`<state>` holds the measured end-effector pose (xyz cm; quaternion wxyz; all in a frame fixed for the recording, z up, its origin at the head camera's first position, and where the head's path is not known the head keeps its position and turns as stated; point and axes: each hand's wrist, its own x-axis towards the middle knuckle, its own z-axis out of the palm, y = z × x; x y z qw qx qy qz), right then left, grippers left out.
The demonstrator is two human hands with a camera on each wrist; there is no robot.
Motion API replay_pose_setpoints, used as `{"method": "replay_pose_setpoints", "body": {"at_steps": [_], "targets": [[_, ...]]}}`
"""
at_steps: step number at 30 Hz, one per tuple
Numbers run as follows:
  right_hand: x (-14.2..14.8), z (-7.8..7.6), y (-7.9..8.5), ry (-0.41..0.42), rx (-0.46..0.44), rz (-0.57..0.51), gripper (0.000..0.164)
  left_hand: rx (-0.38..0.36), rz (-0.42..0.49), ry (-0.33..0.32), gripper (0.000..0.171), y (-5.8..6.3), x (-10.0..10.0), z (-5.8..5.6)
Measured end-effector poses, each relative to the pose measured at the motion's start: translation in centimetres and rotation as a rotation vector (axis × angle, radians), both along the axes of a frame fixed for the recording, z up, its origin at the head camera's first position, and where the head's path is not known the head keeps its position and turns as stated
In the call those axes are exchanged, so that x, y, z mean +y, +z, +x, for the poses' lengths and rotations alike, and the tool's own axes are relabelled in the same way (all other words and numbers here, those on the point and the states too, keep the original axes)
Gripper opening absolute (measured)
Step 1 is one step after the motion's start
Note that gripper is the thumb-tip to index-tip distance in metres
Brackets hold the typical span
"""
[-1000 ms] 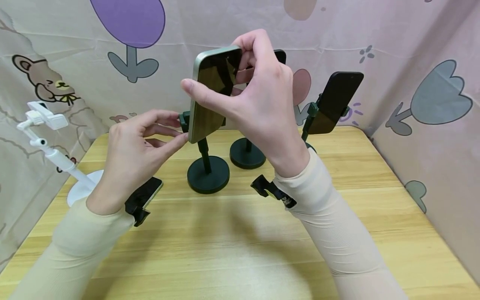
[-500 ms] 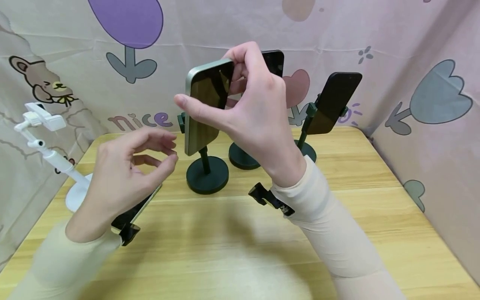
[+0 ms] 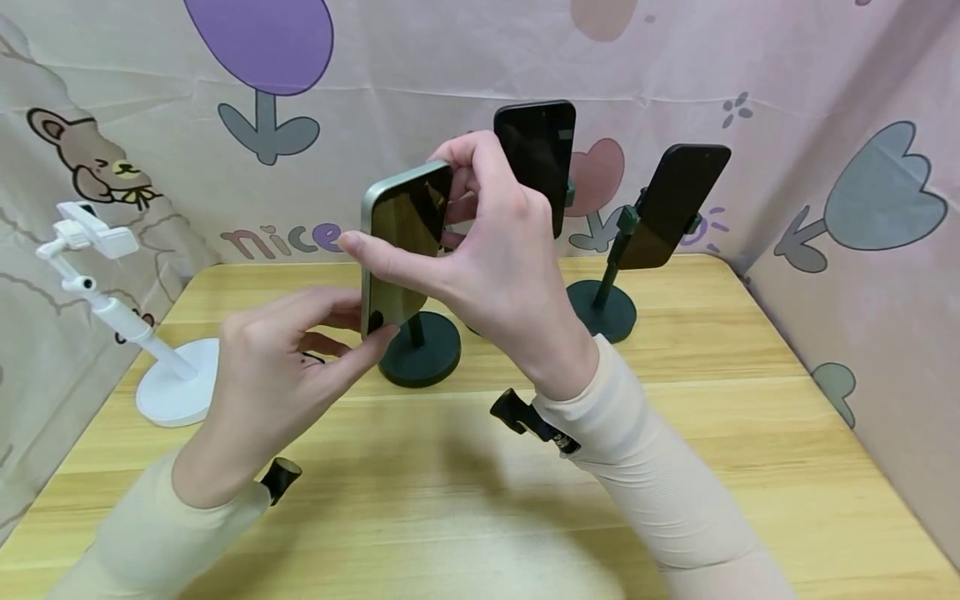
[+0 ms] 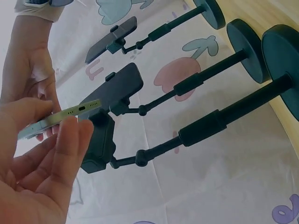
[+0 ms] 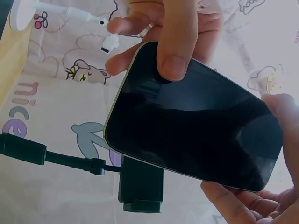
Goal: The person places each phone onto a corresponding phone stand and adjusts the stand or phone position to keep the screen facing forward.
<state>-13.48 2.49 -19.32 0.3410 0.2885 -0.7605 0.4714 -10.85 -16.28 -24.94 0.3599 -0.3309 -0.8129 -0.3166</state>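
Observation:
A smartphone (image 3: 401, 250) with a pale green frame and dark screen is held up between both hands. My right hand (image 3: 498, 258) grips its upper part by the edges, thumb on the near side. At the lower corner my left hand (image 3: 281, 367) pinches it, the thumb lying on the screen (image 5: 201, 126) in the right wrist view. Behind the phone stands a dark green phone stand (image 3: 420, 358); its clamp (image 5: 142, 182) shows just past the phone's edge. Whether phone and clamp touch, I cannot tell.
Two more dark green stands stand behind and to the right, bearing black smartphones, one in the middle (image 3: 536, 158) and one at right (image 3: 671, 208). A white phone stand (image 3: 176, 383) is on the left of the wooden table (image 3: 480, 517). A patterned cloth hangs behind.
My left hand drew back from beside the clamp, then came in again and now pinches the phone's lower corner. My right hand has lowered the phone and brought it slightly left.

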Motion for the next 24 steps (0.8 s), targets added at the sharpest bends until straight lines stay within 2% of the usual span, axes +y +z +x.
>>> {"method": "replay_pose_setpoints", "body": {"at_steps": [8,15,20,24], "targets": [[0.0,0.4,0.3,0.029,-0.032,-0.023,0.060,0.083,0.011,0.009,0.012,-0.3,0.3,-0.5],[-0.1,1.2,0.4,0.055,-0.106,-0.045,0.060,0.128,0.085,0.055,0.008,-0.7,0.5,-1.2],[-0.1,0.9,-0.4,0.002,-0.095,-0.010,0.058,0.134,0.127,0.057,0.007,-0.7,1.1,-1.5],[-0.1,-0.1,-1.2,-0.064,-0.038,0.035,0.064,0.131,0.144,0.045,0.005,-0.3,1.8,-1.6]]}}
